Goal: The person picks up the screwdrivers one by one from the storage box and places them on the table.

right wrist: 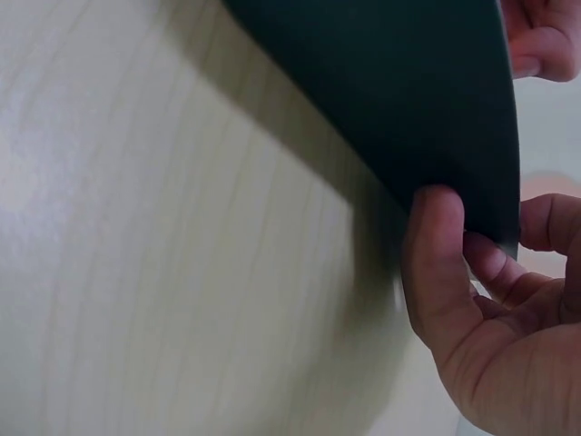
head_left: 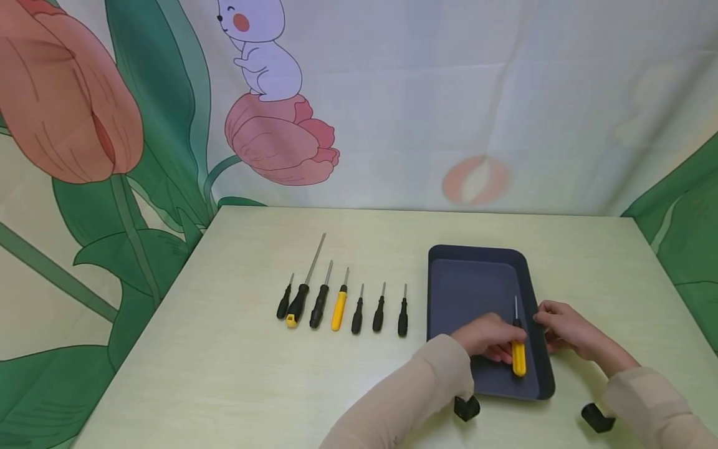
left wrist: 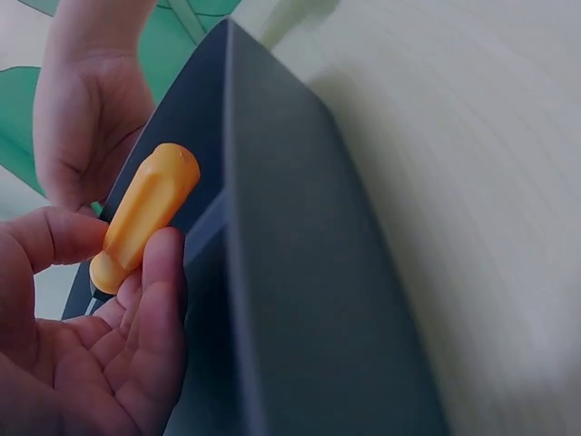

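In the head view a dark blue-grey rectangular tray point(head_left: 473, 284) stands on the right part of the table. My left hand point(head_left: 485, 337) reaches over its near half and pinches a yellow-handled screwdriver point(head_left: 518, 360) between thumb and fingers. The screwdriver's thin shaft points to the far side, and its handle end toward me. At the tray's right edge, my right hand point(head_left: 569, 330) grips the rim. The right wrist view shows that thumb and fingers on either side of the tray wall point(right wrist: 427, 109). In the left wrist view the yellow handle point(left wrist: 150, 213) lies across the fingers.
Left of the tray several screwdrivers lie in a row, among them a yellow one point(head_left: 339, 308), a long black one point(head_left: 298, 304) and a small black one point(head_left: 402, 318). Small black blocks point(head_left: 467, 408) sit at the wrists. A printed curtain point(head_left: 392, 125) hangs behind the table point(head_left: 224, 374).
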{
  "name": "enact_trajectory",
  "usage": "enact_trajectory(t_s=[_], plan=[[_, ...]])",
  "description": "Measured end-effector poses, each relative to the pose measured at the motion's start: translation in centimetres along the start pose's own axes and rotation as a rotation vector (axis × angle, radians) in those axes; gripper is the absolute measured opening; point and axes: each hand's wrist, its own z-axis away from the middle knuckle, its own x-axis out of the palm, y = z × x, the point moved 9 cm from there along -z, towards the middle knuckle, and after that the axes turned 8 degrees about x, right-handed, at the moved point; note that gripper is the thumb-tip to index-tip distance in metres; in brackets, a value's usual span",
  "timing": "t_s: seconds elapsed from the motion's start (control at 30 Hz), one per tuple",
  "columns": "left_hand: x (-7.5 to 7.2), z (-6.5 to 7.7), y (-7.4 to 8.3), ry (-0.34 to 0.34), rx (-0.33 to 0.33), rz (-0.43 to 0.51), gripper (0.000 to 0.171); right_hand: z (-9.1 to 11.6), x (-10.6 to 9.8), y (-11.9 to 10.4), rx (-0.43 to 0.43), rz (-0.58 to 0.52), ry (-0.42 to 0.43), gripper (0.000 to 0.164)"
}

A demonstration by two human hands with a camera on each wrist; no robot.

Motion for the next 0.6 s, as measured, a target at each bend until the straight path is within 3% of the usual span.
enact_trajectory(t_s=[0.6], plan=[[-2.5, -0.7, 1.0, -0.105, 0.033, 0.022, 0.020, 0.2, 0.0, -0.3, 0.005, 0.020, 0.012, 0.012]])
